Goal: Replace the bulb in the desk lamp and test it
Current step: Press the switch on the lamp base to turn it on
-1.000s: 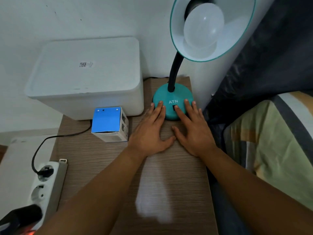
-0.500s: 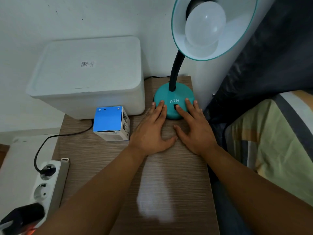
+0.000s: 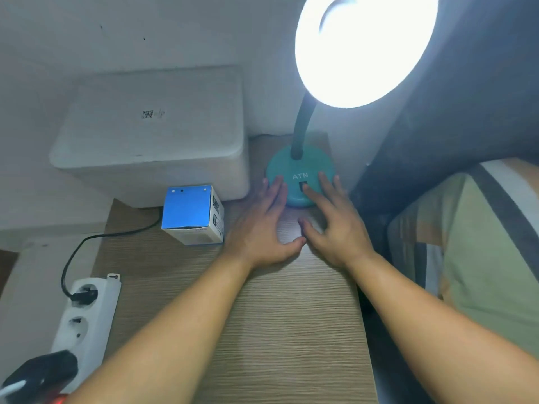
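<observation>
The teal desk lamp stands at the back right of the wooden table; its round base (image 3: 300,166) carries white letters and a black switch. The shade (image 3: 364,48) glows bright white, so the bulb inside is lost in glare. My left hand (image 3: 262,228) lies flat, fingers spread, fingertips touching the base's left edge. My right hand (image 3: 332,225) lies flat too, its index fingertip on the switch. Neither hand holds anything. A blue and white bulb box (image 3: 192,214) sits left of my left hand.
A large white lidded box (image 3: 154,135) fills the back left of the table (image 3: 277,330). A white power strip (image 3: 84,313) with a black plug and cord lies at the left edge. Striped bedding (image 3: 481,252) borders the right side.
The lamp has switched on: the shade and bulb, unlit before, now shine bright white. Both hands stay almost where they were at the base.
</observation>
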{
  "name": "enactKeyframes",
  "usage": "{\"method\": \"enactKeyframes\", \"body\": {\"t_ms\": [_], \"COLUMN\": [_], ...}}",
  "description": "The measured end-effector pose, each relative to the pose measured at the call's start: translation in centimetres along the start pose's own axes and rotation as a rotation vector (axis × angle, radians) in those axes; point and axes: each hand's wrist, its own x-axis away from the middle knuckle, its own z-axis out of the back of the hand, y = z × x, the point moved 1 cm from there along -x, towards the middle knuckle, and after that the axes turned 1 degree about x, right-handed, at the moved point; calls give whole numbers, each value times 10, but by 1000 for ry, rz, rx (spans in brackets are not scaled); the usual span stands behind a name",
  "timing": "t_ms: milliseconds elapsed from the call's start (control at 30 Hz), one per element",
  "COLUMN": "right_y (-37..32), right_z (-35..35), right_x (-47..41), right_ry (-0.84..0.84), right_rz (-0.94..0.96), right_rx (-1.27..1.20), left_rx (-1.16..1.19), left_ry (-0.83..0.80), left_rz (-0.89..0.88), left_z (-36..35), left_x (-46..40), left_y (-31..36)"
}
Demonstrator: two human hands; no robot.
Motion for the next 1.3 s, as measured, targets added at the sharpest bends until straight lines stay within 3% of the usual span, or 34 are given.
{"method": "enactKeyframes", "body": {"t_ms": [1300], "right_y": [1], "right_z": [-1], "right_x": [0], "right_ry": [-1], "right_rz": [44], "right_rx": [50], "left_rx": [-14], "left_ry": [-6], "left_rz": [-41], "left_z": [-1], "left_x": [-3], "left_y": [-3]}}
